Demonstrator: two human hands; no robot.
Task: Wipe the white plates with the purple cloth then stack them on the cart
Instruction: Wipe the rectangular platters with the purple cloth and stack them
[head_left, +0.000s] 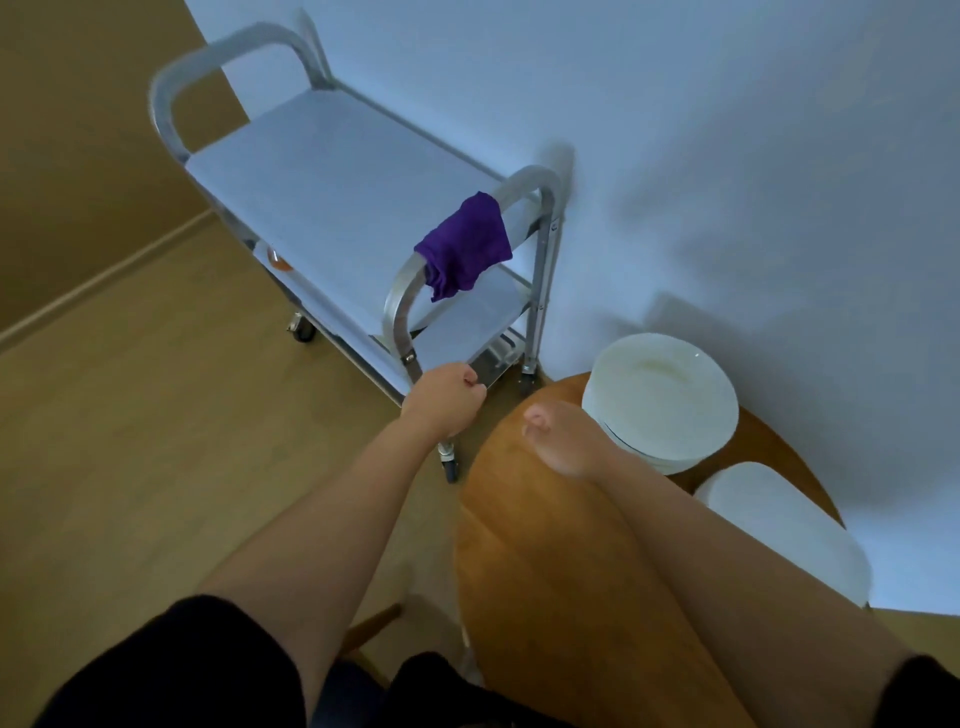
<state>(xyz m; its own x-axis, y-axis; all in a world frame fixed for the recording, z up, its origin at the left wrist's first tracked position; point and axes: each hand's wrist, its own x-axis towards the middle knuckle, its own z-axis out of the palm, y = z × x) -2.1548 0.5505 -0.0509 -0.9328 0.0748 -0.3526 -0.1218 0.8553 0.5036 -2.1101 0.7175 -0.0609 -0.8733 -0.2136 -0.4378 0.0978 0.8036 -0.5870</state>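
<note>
A: Near field: I see my right hand (553, 441) over the wooden table (545, 571), fingers loosely curled, holding nothing; my left hand (445, 397) fisted, fingers pressed together, by the cart's lower frame; grip on it, I cannot tell.

B: The plates?

A: White plates (660, 400) stacked on the table's far edge, by the wall; beyond, purple cloth (465, 252) draped over the near handle of the cart (322, 171).

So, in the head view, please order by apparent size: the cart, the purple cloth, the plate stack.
Largest to smallest:
1. cart
2. plate stack
3. purple cloth
The stack sits nearer the camera, which enlarges it somewhat.
</note>
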